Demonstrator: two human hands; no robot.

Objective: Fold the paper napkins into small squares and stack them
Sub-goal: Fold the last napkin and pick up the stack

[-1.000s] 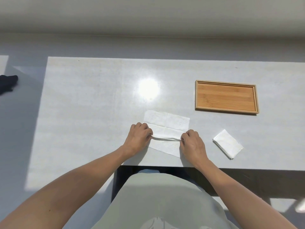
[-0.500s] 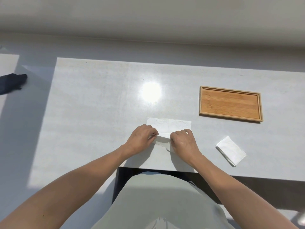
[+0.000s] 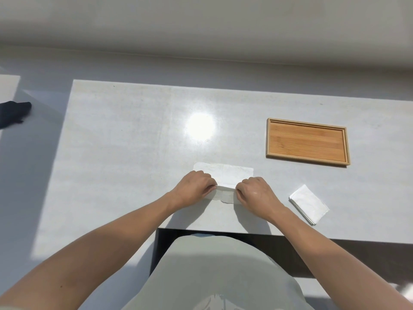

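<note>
A white paper napkin point(image 3: 225, 175) lies on the pale table point(image 3: 125, 139) near its front edge, partly folded, with its near flap raised and curled over toward the far half. My left hand point(image 3: 194, 188) pinches the left end of the raised fold. My right hand point(image 3: 254, 191) pinches the right end. Both hands cover the napkin's near corners. To the right, a small stack of folded white napkin squares point(image 3: 309, 203) rests on the table, turned at an angle.
A shallow wooden tray point(image 3: 307, 121) with nothing in it sits at the back right of the table. A bright glare spot point(image 3: 200, 127) marks the table's middle. A dark object point(image 3: 12, 113) lies on the floor at the far left.
Both hands have carried the napkin's near edge up and away from me, so less of the far half shows. My hands have come closer together.
</note>
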